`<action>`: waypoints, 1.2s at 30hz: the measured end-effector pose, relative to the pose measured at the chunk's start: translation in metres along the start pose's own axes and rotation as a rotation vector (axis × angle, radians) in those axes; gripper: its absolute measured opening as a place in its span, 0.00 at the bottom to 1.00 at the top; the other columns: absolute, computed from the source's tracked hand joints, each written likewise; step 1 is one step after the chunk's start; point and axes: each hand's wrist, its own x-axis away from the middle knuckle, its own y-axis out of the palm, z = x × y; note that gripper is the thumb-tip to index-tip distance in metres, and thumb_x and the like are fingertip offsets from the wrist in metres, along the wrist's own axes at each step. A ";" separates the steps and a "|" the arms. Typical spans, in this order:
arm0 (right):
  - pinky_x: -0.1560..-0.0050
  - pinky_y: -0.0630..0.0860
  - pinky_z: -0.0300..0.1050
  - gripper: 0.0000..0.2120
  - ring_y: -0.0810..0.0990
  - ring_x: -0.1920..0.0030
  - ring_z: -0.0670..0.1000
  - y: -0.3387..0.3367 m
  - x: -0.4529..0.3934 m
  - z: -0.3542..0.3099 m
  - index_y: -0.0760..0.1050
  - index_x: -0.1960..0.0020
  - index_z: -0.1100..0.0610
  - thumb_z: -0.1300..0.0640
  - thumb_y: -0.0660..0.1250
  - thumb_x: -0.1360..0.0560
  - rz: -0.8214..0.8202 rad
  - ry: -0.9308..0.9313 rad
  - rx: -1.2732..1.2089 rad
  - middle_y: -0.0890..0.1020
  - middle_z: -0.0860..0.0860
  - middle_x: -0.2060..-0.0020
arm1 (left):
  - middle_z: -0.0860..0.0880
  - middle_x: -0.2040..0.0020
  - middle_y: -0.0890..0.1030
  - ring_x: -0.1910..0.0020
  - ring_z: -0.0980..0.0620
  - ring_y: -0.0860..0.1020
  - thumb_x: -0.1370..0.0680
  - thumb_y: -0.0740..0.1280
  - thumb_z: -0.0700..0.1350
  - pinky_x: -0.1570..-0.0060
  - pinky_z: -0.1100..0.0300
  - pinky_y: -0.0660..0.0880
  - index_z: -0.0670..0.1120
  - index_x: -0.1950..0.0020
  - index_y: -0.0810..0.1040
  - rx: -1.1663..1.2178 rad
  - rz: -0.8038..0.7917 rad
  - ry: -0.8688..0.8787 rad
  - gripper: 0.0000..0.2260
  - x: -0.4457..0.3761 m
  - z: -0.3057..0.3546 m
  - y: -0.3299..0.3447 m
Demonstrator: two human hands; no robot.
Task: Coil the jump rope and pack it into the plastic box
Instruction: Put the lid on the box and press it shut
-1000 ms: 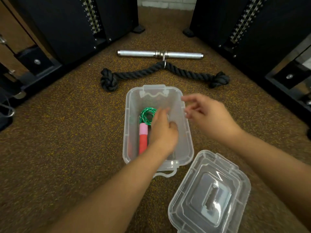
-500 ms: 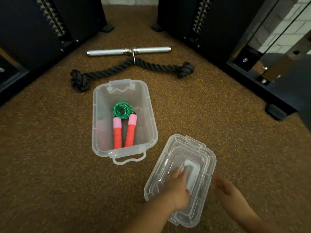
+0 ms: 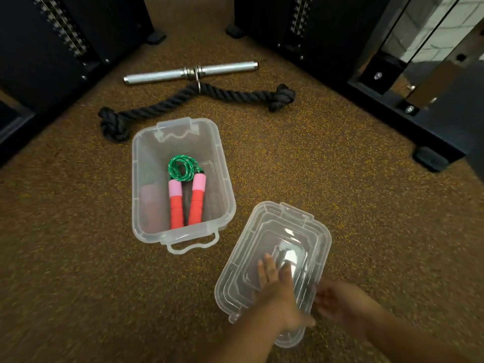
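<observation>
A: What is to be seen, from the largest thing down?

B: Black weight-stack machines (image 3: 65,40) are ranged along both sides of the brown speckled floor (image 3: 65,258). A black knotted pulling rope (image 3: 193,99) is laid across the far floor, hooked to a short steel bar (image 3: 191,72).

A: And the task's own things?

B: The clear rectangular plastic box (image 3: 225,184) is set open on the floor. The jump rope (image 3: 187,189) is found inside it, its green cord coiled at the far end and its two red-and-pink handles laid side by side, pointing toward the person. The clear plastic lid (image 3: 301,229) is laid just beside the box, to its near right, its long axis slanted.

A: How are the hands placed?

B: The left hand (image 3: 275,286) is rested flat on the lid, its fingers (image 3: 263,271) straight. The right hand (image 3: 337,302) is set at the lid's right edge, but it is blurred; whether the edge is gripped cannot be told.

A: On what is the coming move judged to turn?

B: The box lies forward and to the left of both hands. The lid would probably have to be carried that way and turned until its long axis is matched with the box's. The left hand is the nearer one.
</observation>
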 end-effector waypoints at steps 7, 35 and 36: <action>0.52 0.79 0.48 0.18 0.82 0.52 0.57 -0.015 0.009 -0.024 0.74 0.40 0.60 0.66 0.55 0.27 -0.165 -0.199 -0.246 0.85 0.58 0.52 | 0.50 0.22 0.32 0.23 0.47 0.35 0.28 0.71 0.49 0.25 0.50 0.49 0.56 0.24 0.33 0.327 0.240 0.007 0.50 0.011 0.035 -0.009; 0.56 0.83 0.49 0.15 0.84 0.50 0.56 0.030 0.029 -0.050 0.75 0.38 0.56 0.63 0.63 0.24 -0.099 -0.567 -0.043 0.84 0.56 0.47 | 0.60 0.22 0.48 0.25 0.59 0.52 0.20 0.61 0.48 0.26 0.55 0.51 0.62 0.23 0.43 0.581 0.765 0.272 0.33 0.102 -0.021 -0.113; 0.56 0.83 0.48 0.15 0.84 0.51 0.56 0.040 0.031 -0.057 0.75 0.38 0.55 0.63 0.63 0.24 -0.092 -0.588 0.003 0.84 0.55 0.48 | 0.59 0.23 0.52 0.26 0.57 0.56 0.20 0.61 0.48 0.26 0.52 0.55 0.63 0.23 0.45 0.609 0.793 0.267 0.32 0.102 -0.030 -0.117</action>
